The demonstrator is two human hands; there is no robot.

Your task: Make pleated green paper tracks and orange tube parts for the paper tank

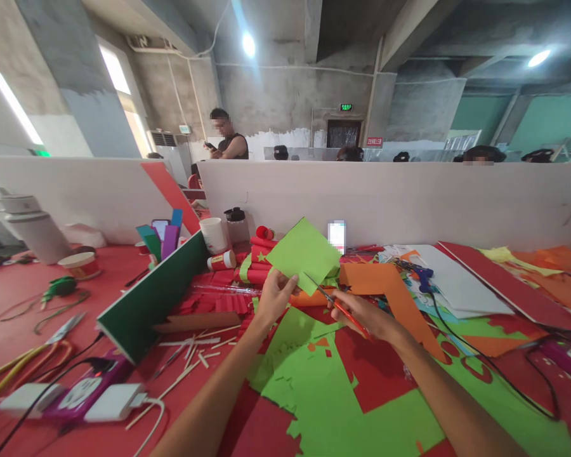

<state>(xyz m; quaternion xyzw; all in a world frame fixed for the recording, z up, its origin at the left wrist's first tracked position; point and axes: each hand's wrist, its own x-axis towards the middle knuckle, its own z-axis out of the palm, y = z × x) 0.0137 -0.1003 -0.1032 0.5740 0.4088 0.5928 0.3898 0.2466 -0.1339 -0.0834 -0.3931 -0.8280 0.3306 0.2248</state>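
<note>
My left hand [279, 293] pinches the lower left edge of a light green paper square [304, 251], held up with one corner pointing down. In my right hand [356, 314] is a pair of scissors [345, 311] with red-orange handles, its blade tips against the green paper near the bottom corner. Whether the blades are apart is too small to tell. Below both hands lie larger green sheets [314, 374] with jagged cut edges and a dark red sheet [374, 368]. An L-shaped orange piece [400, 292] lies right of the scissors.
A dark green board [147, 298] stands upright on the left, beside red rolls [261, 254] and a white cup [214, 235]. A purple power strip [88, 387] with cables sits front left. A blue glue gun [423, 276] trails its cord at right. A white partition [409, 197] runs behind the table.
</note>
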